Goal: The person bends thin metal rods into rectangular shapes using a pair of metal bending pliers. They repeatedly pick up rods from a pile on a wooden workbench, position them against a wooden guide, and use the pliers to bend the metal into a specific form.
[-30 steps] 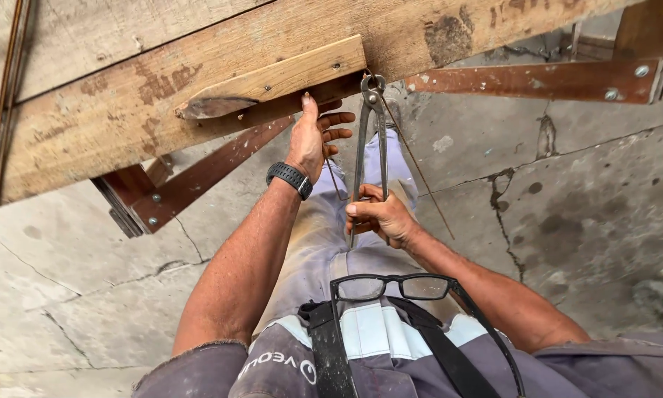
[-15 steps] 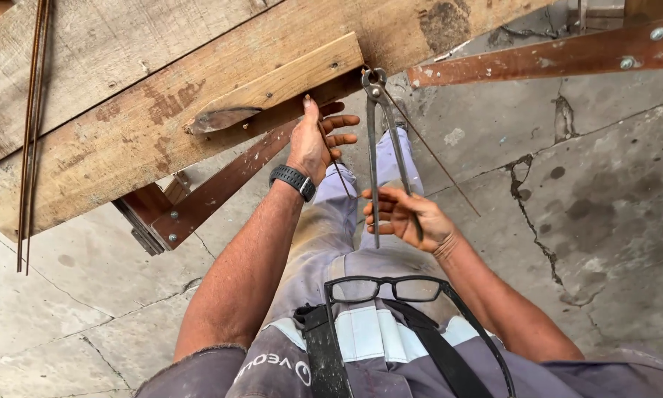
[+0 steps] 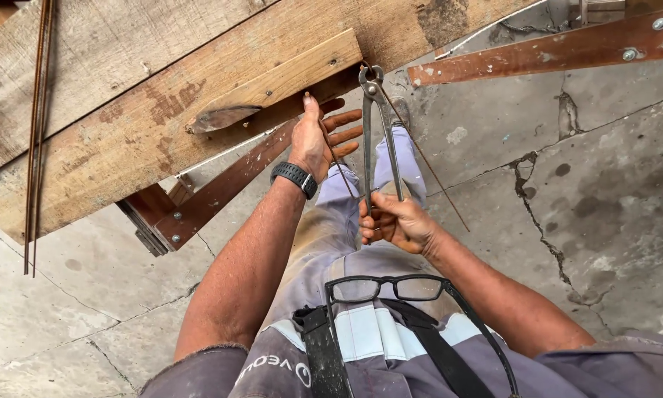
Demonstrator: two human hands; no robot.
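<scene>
Nearest the cam: glasses point(image 3: 390, 287) hang off the shirt collar, w/ dark straps point(image 3: 324, 354) below, grey work clothes.

Right hand point(image 3: 394, 221) sits just above the glasses, closed round the handle ends of the nippers point(image 3: 379, 133). Tool is upright in view, head up by the bench edge. The jaws look nearly closed, seemingly on wire, but too small to be sure.

Left hand point(image 3: 317, 140) is further out, watch on wrist, fingers spread, palm near the bench underside. Thin wire point(image 3: 335, 158) runs past the palm; looks pinched by thumb, can't tell for certain. A second strand point(image 3: 435, 177) slants down to the right from the nipper head.

Hands are apart, left ahead of right, wire linking them.

Beyond: wood bench point(image 3: 125, 110) w/ a small batten point(image 3: 272, 81) on top, rust-red steel braces point(image 3: 221, 188) under it. Rebar rods point(image 3: 37, 133) lie along the bench at far left. Cracked concrete floor point(image 3: 604, 206) all round.

Progress, as a judgement: wire is in the nippers, strands hanging loose, no finished tie or twist visible. Rods on the bench lie untouched. So early on: wire gripped, the tying or cutting itself not done yet.
</scene>
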